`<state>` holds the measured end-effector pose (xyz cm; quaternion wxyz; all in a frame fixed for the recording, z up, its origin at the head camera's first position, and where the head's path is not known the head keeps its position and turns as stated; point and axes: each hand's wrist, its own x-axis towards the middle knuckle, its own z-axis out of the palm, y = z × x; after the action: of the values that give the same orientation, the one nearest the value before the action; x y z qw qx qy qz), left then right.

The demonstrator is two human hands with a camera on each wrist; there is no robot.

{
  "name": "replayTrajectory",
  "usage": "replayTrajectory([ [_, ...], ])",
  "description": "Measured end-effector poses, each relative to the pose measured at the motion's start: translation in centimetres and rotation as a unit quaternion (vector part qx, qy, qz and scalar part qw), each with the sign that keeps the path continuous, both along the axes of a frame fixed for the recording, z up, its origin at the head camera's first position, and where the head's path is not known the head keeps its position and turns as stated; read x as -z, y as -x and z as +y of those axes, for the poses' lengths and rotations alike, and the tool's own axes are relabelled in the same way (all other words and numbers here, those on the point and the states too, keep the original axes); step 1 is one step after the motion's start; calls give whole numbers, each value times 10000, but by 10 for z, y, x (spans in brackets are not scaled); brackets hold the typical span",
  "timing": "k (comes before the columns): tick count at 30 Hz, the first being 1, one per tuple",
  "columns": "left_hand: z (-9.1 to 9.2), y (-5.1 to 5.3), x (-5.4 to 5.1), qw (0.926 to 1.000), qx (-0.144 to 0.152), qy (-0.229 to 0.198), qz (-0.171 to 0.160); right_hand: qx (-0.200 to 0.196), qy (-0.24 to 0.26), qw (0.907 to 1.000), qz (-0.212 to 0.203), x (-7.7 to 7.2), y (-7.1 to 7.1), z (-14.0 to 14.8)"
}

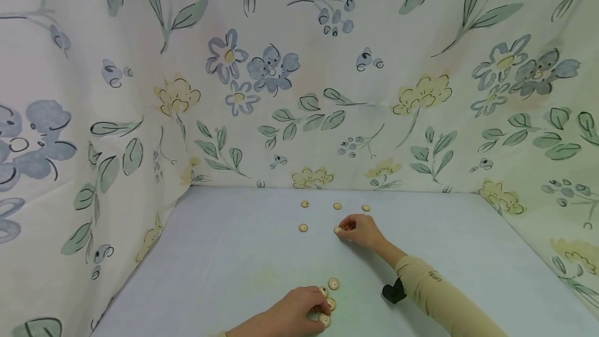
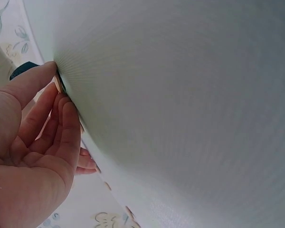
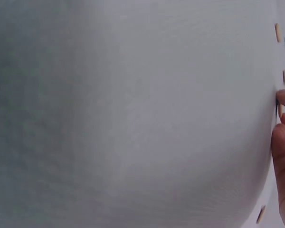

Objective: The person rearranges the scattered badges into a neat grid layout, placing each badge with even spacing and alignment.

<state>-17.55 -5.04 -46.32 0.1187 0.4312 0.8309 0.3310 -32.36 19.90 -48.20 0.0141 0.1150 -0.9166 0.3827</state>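
Now R hand (image 1: pixel 362 230), grip on farther btn (image 1: pixel 337 230); L hand (image 1: pixel 297 312), grip on nearer btn (image 1: pixel 325 320) (other btns (image 1: pixel 334 283) alongside).

- White table (image 1: pixel 234 243); reaches back to the hanging cloth.
- Behind the table, white back cloth (image 1: pixel 323 74); hangs with soft shading.
- Printed on it: blue flowers (image 1: pixel 259 68), yellow blossoms (image 1: pixel 178 98), green leaves (image 1: pixel 334 120), blue berries (image 1: pixel 336 16).
- At both sides, left cloth (image 1: pixel 42 212) and right cloth (image 1: pixel 524 170); carry the same kind of print.
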Motion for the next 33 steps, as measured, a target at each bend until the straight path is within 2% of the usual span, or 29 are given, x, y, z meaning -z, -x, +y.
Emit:
replayTrajectory([
  [9, 0, 1, 2, 9999, 51, -66, 122, -4, -3, 10000, 51, -1, -1, 0],
  [19, 0, 1, 1, 10000, -28, 45, -25, 104, -29, 9999, 37, 1, -1, 0],
  [33, -1, 1, 3, 10000, 15, -47, 20, 272, 239, 9993, -58, 7, -4, 3],
])
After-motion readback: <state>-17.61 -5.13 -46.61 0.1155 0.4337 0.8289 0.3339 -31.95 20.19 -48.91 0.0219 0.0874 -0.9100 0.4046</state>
